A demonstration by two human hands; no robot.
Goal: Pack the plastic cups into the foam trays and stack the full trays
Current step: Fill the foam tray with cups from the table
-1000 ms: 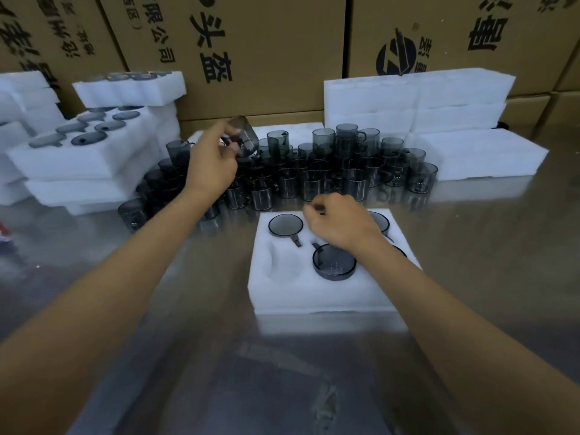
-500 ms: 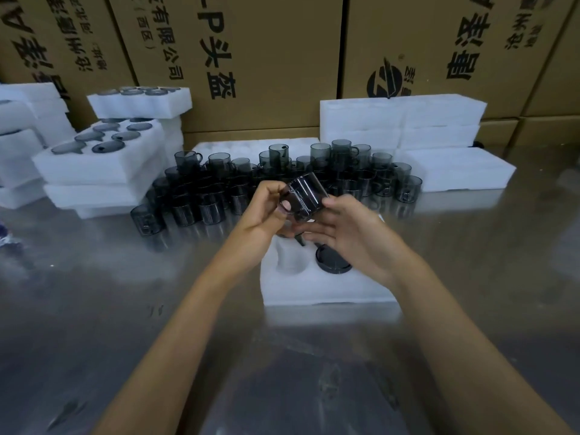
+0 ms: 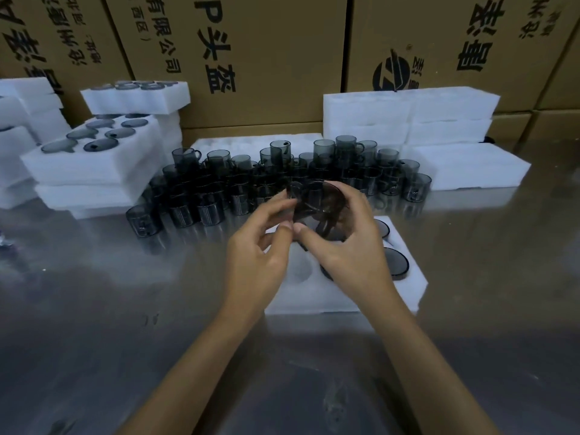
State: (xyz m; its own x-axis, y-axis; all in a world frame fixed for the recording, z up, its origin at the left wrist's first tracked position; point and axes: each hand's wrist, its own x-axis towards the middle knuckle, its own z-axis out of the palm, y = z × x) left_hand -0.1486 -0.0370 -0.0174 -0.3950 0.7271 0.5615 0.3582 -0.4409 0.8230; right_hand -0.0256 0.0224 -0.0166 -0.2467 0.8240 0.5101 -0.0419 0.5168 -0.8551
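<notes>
A dark smoky plastic cup (image 3: 320, 204) is held tilted above the white foam tray (image 3: 339, 296), its mouth turned toward me. My left hand (image 3: 257, 255) pinches its left rim and my right hand (image 3: 348, 246) wraps its right side and underside. The tray lies on the metal table under both hands. Cups (image 3: 396, 260) sit in its right-hand pockets, and an empty pocket (image 3: 299, 268) shows at its left. A crowd of loose cups (image 3: 282, 180) stands behind the tray.
Filled foam trays (image 3: 94, 158) are stacked at the left. Empty foam trays (image 3: 408, 114) are piled at the back right, one low tray (image 3: 470, 171) beside them. Cardboard boxes (image 3: 266, 58) wall off the back. Bare metal table (image 3: 125, 340) lies in front.
My left hand took a cup from the pile and brought it over the tray. My right hand came up off the tray and joined in holding it. The cup has turned its mouth toward me.
</notes>
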